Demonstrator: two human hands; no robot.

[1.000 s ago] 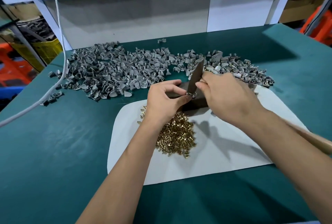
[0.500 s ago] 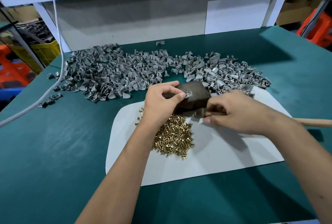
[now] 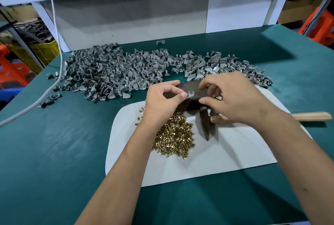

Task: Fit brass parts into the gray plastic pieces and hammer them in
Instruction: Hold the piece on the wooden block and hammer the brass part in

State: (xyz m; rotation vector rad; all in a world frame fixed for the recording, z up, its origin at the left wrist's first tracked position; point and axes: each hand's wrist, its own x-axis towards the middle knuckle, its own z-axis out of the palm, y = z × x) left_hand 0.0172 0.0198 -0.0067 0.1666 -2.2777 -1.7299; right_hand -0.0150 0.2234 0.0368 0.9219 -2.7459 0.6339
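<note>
left grip [image 3: 162, 98] pinches gray piece [image 3: 190, 94] on block [image 3: 191, 93], right grip [image 3: 233, 98] loose, hammer [image 3: 205, 123] down; big piles [image 3: 115, 75] left.

white cable [image 3: 54, 26], yellow crate [image 3: 46, 51], orange stool [image 3: 323, 26]

Two bare forearms w/ left grip [image 3: 163, 103] & right grip [image 3: 236, 98]; no sleeves, gloves, jewellery visible.

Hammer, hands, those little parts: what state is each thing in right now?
Hammer: lying on the white mat, not held.
Left hand: pinching a gray plastic piece on the dark block.
Right hand: fingers loosely curled above the block, holding nothing visible.
Brass parts: loose pile.
Gray pieces: scattered heap.
</note>
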